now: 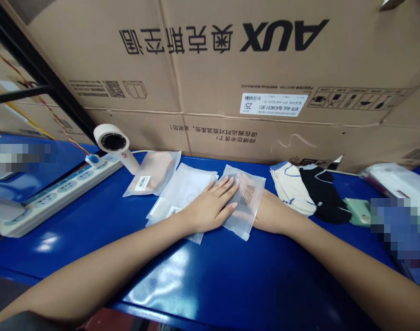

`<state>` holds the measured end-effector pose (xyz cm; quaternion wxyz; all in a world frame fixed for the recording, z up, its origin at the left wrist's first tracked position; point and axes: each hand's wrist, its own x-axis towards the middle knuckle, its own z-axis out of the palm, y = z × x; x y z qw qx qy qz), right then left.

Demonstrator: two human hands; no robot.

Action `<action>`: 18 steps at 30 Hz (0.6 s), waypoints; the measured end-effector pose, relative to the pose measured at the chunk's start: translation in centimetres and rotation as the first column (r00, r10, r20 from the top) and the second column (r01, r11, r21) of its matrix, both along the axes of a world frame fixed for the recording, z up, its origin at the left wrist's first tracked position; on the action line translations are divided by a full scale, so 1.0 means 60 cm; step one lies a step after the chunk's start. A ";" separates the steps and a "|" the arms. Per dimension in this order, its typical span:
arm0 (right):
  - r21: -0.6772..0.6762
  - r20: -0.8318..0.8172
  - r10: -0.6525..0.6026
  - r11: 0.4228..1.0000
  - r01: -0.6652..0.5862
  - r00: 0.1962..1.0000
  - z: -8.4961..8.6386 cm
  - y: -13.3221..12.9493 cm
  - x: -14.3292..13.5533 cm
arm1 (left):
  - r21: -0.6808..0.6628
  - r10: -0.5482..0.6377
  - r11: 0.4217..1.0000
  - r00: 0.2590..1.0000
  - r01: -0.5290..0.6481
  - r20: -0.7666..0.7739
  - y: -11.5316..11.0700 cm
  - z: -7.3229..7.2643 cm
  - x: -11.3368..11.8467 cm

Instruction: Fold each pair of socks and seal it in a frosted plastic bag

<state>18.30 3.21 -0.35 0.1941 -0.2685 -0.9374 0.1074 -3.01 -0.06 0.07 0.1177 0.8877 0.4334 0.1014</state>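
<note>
My left hand (pixel 213 202) lies palm down with its fingers stretched out, across the left part of a frosted zip bag (pixel 249 195). My right hand (pixel 272 214) reaches in from the right; its fingers are under or inside this bag and show only faintly through the plastic, so their grip is unclear. Under my left wrist and to its left lie several overlapping frosted bags (pixel 185 184) with a barcode label. Farther left is a filled frosted bag (pixel 152 172) with something pinkish inside and a white barcode sticker.
White socks (pixel 292 188) and black socks (pixel 322 195) lie right of my right hand, beside a green item (pixel 359 211). Plastic-wrapped packs are at the far right. A handheld fan (pixel 111 140) and power strip (pixel 65 188) are left on the blue table (pixel 182 285). A large carton (pixel 203 82) stands behind.
</note>
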 end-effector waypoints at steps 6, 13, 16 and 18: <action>-0.052 0.063 0.003 0.999 0.000 0.998 0.015 -0.002 0.010 | -0.047 0.008 0.999 0.999 -0.007 0.031 0.008 0.003 -0.006; -0.031 0.130 0.111 0.994 -0.108 0.985 0.015 -0.029 0.024 | 0.004 -0.028 1.000 0.989 0.028 0.148 0.002 -0.011 -0.017; 0.025 0.067 0.158 0.987 -0.160 0.985 0.004 -0.018 0.005 | 0.023 -0.076 0.997 0.993 0.074 0.096 0.003 -0.011 -0.017; 0.039 0.015 0.173 0.984 -0.173 0.985 -0.001 -0.008 -0.011 | 0.030 -0.095 0.995 0.994 0.093 0.054 0.003 -0.011 -0.017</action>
